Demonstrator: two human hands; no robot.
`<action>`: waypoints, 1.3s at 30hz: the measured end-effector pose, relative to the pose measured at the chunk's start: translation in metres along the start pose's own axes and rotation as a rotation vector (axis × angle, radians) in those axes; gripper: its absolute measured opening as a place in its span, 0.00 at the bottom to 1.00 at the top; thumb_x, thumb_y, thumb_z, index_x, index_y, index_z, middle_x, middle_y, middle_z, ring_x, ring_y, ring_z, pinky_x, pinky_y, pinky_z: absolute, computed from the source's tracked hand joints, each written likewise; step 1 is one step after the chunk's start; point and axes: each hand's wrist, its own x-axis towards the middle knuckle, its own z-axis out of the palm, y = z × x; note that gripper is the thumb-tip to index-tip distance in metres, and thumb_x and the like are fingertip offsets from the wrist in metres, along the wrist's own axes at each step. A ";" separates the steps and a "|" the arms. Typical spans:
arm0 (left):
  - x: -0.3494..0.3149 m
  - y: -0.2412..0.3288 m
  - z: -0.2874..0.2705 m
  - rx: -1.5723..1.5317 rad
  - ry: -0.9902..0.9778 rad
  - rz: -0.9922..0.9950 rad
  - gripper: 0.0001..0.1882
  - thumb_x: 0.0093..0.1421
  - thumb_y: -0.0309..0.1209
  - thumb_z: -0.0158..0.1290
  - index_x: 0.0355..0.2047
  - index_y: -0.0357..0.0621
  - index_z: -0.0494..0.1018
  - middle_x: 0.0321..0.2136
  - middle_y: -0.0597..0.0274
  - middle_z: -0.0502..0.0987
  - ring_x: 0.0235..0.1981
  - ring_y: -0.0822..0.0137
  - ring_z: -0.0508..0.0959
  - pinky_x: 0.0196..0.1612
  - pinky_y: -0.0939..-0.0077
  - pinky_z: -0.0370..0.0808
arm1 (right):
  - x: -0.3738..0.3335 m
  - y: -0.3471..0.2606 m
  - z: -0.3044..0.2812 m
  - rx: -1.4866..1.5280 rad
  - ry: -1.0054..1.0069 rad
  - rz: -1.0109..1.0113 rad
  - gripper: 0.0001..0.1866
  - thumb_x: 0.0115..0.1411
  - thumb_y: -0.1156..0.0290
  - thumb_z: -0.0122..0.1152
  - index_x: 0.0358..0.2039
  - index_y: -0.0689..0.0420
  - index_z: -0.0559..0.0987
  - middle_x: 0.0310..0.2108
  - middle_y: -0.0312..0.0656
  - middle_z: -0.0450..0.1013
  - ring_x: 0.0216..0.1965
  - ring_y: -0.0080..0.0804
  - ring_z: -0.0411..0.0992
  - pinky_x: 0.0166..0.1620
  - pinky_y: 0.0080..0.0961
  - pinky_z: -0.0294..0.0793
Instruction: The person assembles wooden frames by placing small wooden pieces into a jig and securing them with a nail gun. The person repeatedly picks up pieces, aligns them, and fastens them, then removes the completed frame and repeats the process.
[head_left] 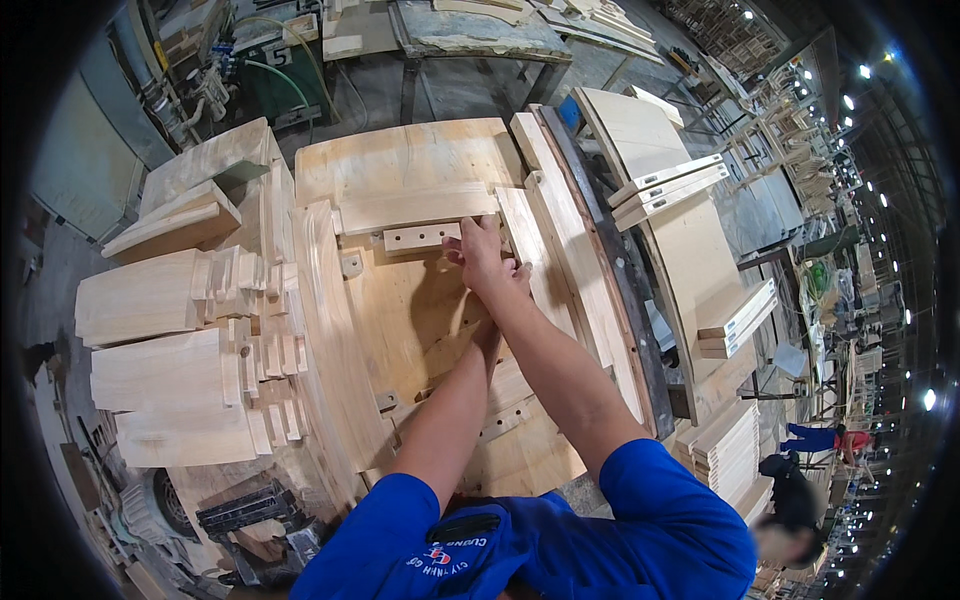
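Observation:
A pale wooden frame (335,330) lies on a plywood board (400,150) in front of me. Against the inner side of its far rail (415,208) sits a short wooden strip (409,237) with a row of drilled holes. My right hand (480,255) is at the strip's right end, fingers bent over it, one fingertip reaching the far rail. Crossing beneath the right wrist, my left hand (519,273) is mostly hidden; a few fingers show beside the right rail (535,250). Small blocks (351,265) sit along the left rail's inner side.
Stacked wooden pieces (140,300) crowd the left. A black tool (250,515) lies at the lower left. Beyond a dark metal rail (610,240) at the right, a bench (690,250) carries wooden bars (670,185). A person (790,510) is at the lower right.

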 end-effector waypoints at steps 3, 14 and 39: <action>-0.006 0.005 -0.005 -0.063 0.043 -0.037 0.15 0.70 0.35 0.59 0.39 0.31 0.75 0.29 0.63 0.75 0.32 0.69 0.67 0.37 0.67 0.67 | 0.007 0.014 -0.001 -0.016 -0.057 -0.001 0.37 0.75 0.66 0.49 0.80 0.45 0.48 0.47 0.41 0.74 0.31 0.29 0.77 0.30 0.33 0.77; -0.012 0.005 -0.027 0.289 0.128 0.060 0.18 0.70 0.39 0.59 0.38 0.31 0.73 0.28 0.65 0.73 0.32 0.70 0.69 0.37 0.70 0.70 | -0.089 0.007 -0.020 -0.189 -0.192 -0.353 0.24 0.75 0.66 0.55 0.68 0.57 0.70 0.51 0.40 0.72 0.40 0.28 0.77 0.39 0.29 0.79; -0.043 0.034 -0.078 0.057 -0.135 -0.240 0.16 0.67 0.41 0.61 0.44 0.40 0.84 0.34 0.52 0.86 0.35 0.60 0.87 0.35 0.62 0.85 | -0.312 0.165 -0.265 -0.834 -0.163 -0.657 0.16 0.66 0.74 0.66 0.54 0.58 0.82 0.40 0.49 0.79 0.37 0.44 0.79 0.40 0.36 0.80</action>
